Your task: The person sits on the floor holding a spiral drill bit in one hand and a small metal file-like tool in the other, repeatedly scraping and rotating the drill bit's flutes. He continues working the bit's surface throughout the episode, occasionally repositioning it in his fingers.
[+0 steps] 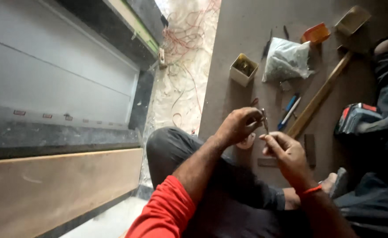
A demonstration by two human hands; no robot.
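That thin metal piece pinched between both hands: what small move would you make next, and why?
Probably turn it a little with the left hand while the right hand steadies its lower end. The thin metal piece stands nearly upright between both sets of fingers, held above the brown board; what it is stays too small to tell.

I note a brown board floor (242, 31) beyond the fingers, dim and evenly lit. Left of the fingers runs a pale marbled strip (185, 66) strewn with loose red wire (189, 31). Further left stands a grey panelled cabinet front (57, 75) on a dark stone ledge (57, 139), with a tan wooden plank (57, 189) below it.
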